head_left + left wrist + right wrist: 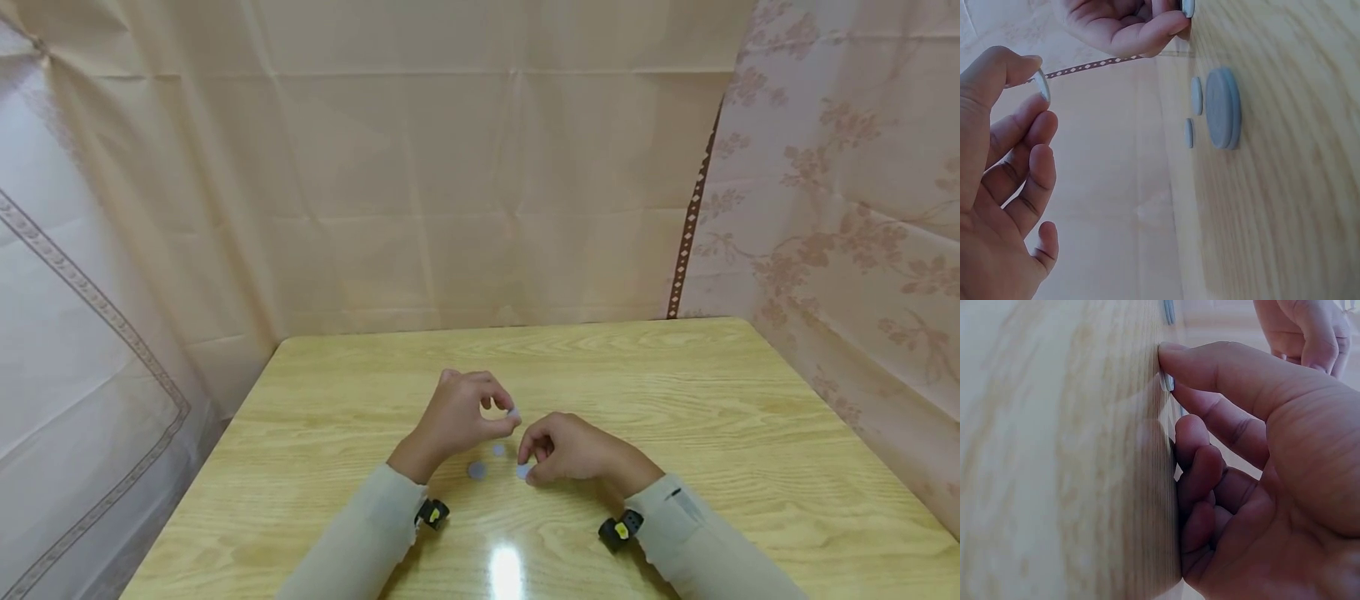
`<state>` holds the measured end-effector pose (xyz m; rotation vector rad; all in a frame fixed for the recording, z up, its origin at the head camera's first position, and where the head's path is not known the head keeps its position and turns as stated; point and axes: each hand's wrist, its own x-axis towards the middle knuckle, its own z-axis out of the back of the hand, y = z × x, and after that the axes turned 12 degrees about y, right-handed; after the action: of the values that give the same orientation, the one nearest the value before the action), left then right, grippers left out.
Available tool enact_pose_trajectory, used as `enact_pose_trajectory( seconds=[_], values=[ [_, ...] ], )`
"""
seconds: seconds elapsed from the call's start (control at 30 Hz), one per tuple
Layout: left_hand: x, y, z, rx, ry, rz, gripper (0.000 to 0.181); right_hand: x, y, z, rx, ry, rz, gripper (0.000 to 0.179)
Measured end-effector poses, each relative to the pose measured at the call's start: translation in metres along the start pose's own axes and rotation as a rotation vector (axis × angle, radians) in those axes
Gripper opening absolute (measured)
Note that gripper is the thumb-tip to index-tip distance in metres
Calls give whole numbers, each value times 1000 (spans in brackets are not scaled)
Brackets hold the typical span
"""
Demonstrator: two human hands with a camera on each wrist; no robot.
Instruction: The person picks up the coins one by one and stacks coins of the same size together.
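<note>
Above the table, my left hand [467, 412] pinches a small pale blue-grey disc [1042, 86] on edge between thumb and forefinger; its other fingers are loosely bent. My right hand [573, 450] is low at the tabletop, its thumb and forefinger pinching another pale disc [1167, 381], while the remaining fingers curl close to the wood. Between and below the hands lie two larger grey-blue discs [1219, 109], one upon the other. Two smaller discs, one nearer [1197, 95] and one farther [1188, 132], lie beside that stack in the left wrist view.
The table [337, 392] has a light wood-grain top. Behind it hangs a beige curtain [465, 167], with a flowered cloth [847, 208] on the right and a pale cloth [82, 350] on the left. Both wrists wear small black devices.
</note>
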<state>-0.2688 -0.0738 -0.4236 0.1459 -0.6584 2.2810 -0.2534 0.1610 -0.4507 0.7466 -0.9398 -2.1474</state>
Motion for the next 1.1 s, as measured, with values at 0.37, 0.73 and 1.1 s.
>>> enact_pose_trajectory(
  seconds=[0.37,0.73,1.1],
  values=[
    [-1,-1,-4,36,64,19,12,0,-3,-1,-4,-8,-10,14],
    [-2,-2,-8,30,148,50,13,-1,0,0,-17,-14,-8,15],
    [-3,-3,-7,73,160,51,12,-1,3,0,3,-5,-18,17]
  ],
)
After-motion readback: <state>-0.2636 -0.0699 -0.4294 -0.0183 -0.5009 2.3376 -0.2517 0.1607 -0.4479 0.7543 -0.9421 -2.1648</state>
